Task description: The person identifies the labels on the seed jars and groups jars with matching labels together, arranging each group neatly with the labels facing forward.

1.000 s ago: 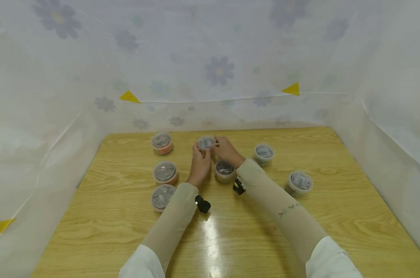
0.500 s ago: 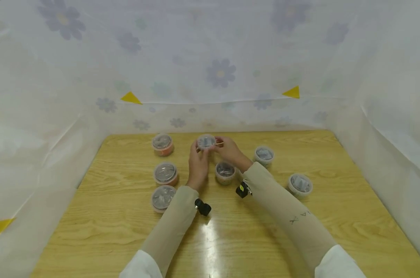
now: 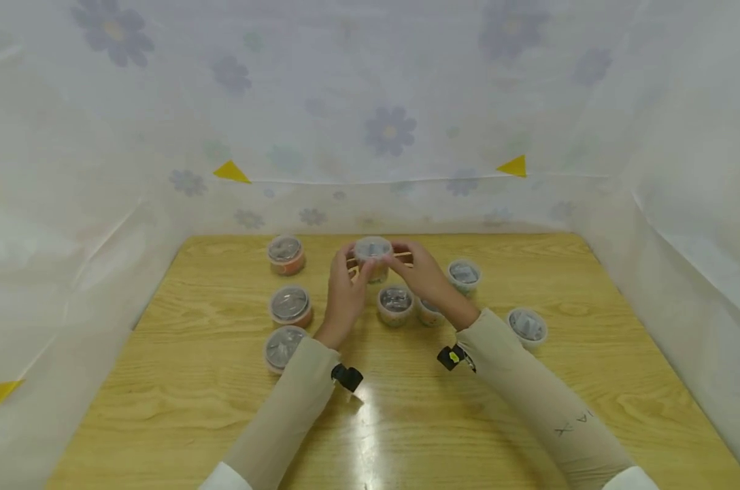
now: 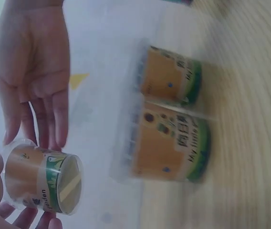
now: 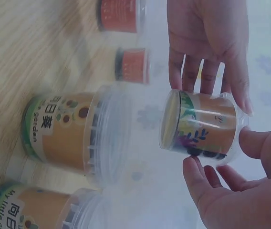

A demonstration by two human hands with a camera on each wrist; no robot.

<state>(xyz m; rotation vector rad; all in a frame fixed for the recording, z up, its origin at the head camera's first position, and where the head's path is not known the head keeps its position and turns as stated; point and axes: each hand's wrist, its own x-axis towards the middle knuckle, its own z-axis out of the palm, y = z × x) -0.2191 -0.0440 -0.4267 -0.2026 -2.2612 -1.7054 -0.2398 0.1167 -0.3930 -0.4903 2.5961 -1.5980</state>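
Note:
Both hands hold one small clear plastic cup (image 3: pixel 373 250) with a lid, at the far middle of the table. My left hand (image 3: pixel 346 291) grips its left side, thumb in front and fingers behind. My right hand (image 3: pixel 424 278) grips the right side in the same manner. In the left wrist view the cup (image 4: pixel 28 176) shows an orange-brown and green printed label. The right wrist view shows the cup (image 5: pixel 209 125) lifted off the table between thumbs and fingers. Just nearer stands another lidded cup (image 3: pixel 396 306), and one more cup (image 3: pixel 430 313) is partly hidden by my right wrist.
Three lidded tubs stand in a column at left: a far tub (image 3: pixel 286 255), a middle tub (image 3: pixel 291 305) and a near tub (image 3: pixel 284 347) partly behind my left sleeve. At right are two lidded cups, a far cup (image 3: pixel 464 275) and a nearer cup (image 3: pixel 527 327). White flowered sheeting (image 3: pixel 339 211) encloses the wooden table (image 3: pixel 407 422).
The held cup has shifted slightly right, and its side now shows in the head view. My right hand and forearm have moved right, uncovering a cup beside the wrist.

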